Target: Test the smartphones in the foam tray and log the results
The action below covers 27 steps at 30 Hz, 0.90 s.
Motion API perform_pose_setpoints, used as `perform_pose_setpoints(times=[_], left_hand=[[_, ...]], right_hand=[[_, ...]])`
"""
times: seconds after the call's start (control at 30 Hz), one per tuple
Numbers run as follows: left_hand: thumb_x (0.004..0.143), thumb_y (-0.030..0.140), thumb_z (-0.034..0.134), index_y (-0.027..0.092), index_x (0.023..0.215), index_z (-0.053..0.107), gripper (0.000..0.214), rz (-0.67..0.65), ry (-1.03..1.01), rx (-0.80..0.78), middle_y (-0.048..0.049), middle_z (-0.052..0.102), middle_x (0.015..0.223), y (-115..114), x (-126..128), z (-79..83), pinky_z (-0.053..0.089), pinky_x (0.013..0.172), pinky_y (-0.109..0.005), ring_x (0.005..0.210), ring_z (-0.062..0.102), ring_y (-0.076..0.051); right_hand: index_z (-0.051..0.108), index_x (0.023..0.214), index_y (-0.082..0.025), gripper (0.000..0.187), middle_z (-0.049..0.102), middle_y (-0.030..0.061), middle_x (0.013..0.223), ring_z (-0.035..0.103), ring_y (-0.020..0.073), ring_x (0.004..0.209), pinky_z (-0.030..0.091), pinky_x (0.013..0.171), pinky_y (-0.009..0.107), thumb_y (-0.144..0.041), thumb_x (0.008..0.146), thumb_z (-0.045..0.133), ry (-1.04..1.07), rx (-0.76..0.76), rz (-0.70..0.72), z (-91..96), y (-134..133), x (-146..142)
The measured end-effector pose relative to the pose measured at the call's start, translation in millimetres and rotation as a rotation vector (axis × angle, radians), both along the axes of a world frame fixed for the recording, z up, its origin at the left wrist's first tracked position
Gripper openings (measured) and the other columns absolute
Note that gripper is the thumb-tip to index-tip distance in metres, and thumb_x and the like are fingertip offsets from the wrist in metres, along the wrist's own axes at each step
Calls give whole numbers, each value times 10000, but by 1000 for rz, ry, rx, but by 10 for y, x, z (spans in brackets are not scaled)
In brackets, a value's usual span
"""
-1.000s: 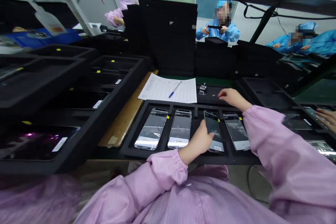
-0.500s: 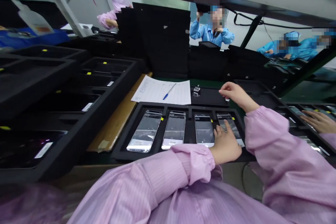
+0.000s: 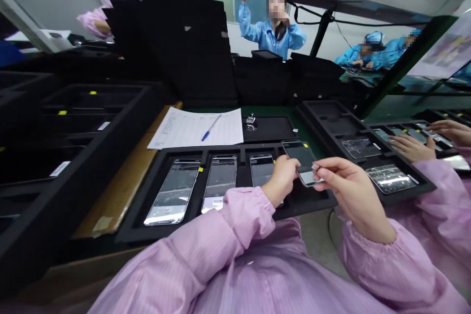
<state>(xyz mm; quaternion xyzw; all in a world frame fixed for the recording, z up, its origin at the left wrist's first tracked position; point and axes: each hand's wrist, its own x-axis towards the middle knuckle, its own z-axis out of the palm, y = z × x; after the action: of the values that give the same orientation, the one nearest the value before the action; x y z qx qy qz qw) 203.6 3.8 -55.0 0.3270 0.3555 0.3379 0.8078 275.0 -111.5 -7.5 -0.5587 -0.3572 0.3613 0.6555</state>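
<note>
My left hand (image 3: 282,176) is closed around the left edge of a smartphone (image 3: 302,159), lifted and tilted above the rightmost compartment of the black foam tray (image 3: 128,223). This phone has a yellow tab near its top edge. At the phone's lower right, my right hand (image 3: 353,186) pinches a small whitish piece (image 3: 315,167), too small to name. Whether that piece touches the screen I cannot tell. Other smartphones lie face up in the tray's compartments, among them one at the far left (image 3: 172,191) and one beside it (image 3: 221,179); my left arm partly covers a third (image 3: 260,169).
Behind the tray lie a printed sheet (image 3: 165,130), a blue pen (image 3: 211,128) and a small metal device (image 3: 250,121). Stacked black trays (image 3: 176,44) rise behind. To the right, a co-worker's hand (image 3: 412,147) rests near another phone tray (image 3: 397,201). More trays (image 3: 121,122) stand left.
My left hand has lifted the rightmost phone out of its compartment. My right hand has come down from behind the tray to the phone, pinching a small piece. The view has shifted right.
</note>
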Motion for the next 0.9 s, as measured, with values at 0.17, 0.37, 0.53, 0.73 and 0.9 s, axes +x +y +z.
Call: perform_pose_setpoints(times=[0.17,0.37,0.53,0.73,0.9], left_hand=[[707,1,596,162,629,502,203,131,-167,-30,5,630,691,53,-412,393,553,814,-329,697,642,-120],[702,53,664,154,757,584,140,187,-255,24,-24,705,807,-60,-626,541,553,881,-346,822,692,-159],[752,137,692,185,976,584,253,202,-292,178,-38,722,954,-140,-664,511,557,886,-384,947,708,-212],[805,206,707,231,1097,546,334,245,-277,340,-42,691,1080,-206,-686,477,564,897,-375,1035,685,-221],[850,227,684,277,1151,527,342,229,-248,416,-50,677,1188,-303,-709,449,562,878,-302,1075,668,-205]], right_hand=[[672,769,-190,242,747,37,821,739,169,741,631,588,223,-372,790,831,174,94,-90,-114,-136,-225],[542,694,-187,316,757,60,1083,722,239,1054,651,682,266,-325,819,798,390,156,-30,-209,-14,-474],[573,685,-187,299,753,28,1027,731,200,1001,630,598,193,-313,791,823,449,145,-20,-229,29,-494],[573,661,-189,341,712,-4,858,742,183,883,611,526,167,-344,723,870,441,134,-124,-287,69,-552],[605,703,-200,370,678,-2,745,727,167,731,583,467,165,-425,678,898,378,108,-120,-409,58,-550]])
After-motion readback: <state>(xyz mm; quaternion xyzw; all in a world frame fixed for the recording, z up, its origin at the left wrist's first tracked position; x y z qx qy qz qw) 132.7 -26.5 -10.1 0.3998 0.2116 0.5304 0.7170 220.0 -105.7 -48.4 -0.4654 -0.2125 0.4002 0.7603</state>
